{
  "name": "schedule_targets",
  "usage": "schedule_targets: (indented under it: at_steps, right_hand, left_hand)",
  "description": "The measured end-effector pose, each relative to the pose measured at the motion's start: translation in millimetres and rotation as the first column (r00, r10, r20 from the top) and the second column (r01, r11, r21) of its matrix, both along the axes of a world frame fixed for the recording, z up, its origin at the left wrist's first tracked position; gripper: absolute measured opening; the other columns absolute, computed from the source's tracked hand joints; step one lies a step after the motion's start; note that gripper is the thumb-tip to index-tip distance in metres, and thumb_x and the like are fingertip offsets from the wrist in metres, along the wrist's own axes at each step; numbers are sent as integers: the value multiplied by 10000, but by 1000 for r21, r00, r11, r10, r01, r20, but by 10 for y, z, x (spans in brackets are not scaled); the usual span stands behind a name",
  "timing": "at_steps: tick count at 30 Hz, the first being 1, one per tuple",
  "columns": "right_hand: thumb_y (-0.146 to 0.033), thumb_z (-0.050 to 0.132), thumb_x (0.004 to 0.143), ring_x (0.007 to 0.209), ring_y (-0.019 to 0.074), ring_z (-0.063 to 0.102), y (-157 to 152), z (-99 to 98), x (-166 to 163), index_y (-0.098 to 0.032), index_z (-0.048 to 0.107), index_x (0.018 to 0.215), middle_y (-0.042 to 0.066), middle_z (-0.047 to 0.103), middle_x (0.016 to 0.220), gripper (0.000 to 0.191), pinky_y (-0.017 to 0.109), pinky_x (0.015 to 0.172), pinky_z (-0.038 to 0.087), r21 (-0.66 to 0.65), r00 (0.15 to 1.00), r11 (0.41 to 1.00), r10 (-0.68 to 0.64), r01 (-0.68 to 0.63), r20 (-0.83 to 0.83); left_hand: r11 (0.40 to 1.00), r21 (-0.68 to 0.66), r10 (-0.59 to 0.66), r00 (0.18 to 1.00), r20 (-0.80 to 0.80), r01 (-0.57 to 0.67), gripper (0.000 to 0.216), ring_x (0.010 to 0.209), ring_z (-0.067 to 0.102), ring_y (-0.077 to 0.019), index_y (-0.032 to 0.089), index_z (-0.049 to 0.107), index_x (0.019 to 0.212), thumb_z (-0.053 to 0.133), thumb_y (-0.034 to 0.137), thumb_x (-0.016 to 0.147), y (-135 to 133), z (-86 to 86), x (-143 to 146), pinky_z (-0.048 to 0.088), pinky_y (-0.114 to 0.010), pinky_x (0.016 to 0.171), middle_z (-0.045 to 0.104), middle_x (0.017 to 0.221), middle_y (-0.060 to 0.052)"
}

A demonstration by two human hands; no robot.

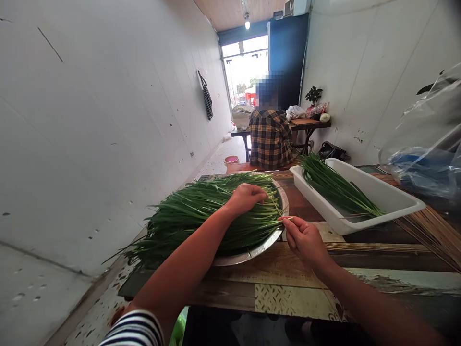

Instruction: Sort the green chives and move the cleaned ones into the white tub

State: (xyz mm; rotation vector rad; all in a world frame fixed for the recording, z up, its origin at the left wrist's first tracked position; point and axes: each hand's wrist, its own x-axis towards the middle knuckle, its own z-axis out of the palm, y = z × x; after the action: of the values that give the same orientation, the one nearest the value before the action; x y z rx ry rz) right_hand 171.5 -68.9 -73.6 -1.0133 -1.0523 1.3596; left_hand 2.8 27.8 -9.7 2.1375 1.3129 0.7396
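Note:
A big heap of green chives [201, 216] lies across a round metal tray [266, 242] on the wooden table [288, 283]. My left hand [247, 197] rests on top of the heap, fingers curled and pinching chive stalks near the tray's right side. My right hand [304, 238] hovers just right of the tray, closed on a thin bamboo skewer [278, 208] whose tip points up toward the left hand's fingers.
A white plastic tub [382, 192] with more chives [334, 185] stands at the right. Bundled bamboo skewers [432, 233] lie along the table's right edge beside a plastic bag [425, 144]. A person in a plaid shirt [270, 137] sits with their back turned, beyond the table.

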Motion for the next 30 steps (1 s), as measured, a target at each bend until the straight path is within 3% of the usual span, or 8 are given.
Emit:
schedule_targets:
  at_steps: [15,22,25,30]
  right_hand:
    - [-493,639,723,332,33,206,0,20,-16,-133,590,831,-104,330,367,379,180,327,114,-6,999,1000,-6,5,-35]
    - [-537,632,691,312,47,238,-12,45,-41,-127,639,858,-89,351,357,443,191,314,139,11,998,999,-48,48,30]
    - [-524,633,697,321,48,246,11,19,-40,-126,634,900,-90,359,368,446,188,322,143,16,999,998,-54,54,3]
    - [-463,654,713,336,41,239,41,13,-25,-129,592,987,-102,367,386,436,178,340,147,27,995,999,-33,36,-94]
  left_hand:
    - [999,-3,-40,998,44,40,234,784,625,-148,161,730,763,558,320,747,-40,30,5,462,-229,758,715,778,-10]
    - [999,24,-39,999,-4,39,237,812,632,-161,167,738,745,561,325,750,-74,22,28,460,-235,761,721,822,-17]
    - [993,31,-112,993,-28,112,245,798,628,-153,178,744,795,560,336,757,-127,12,70,457,-229,743,721,819,-18]
    - [927,31,-364,915,-171,375,212,809,617,-146,224,742,849,578,328,765,-244,86,133,422,-236,787,721,831,1]
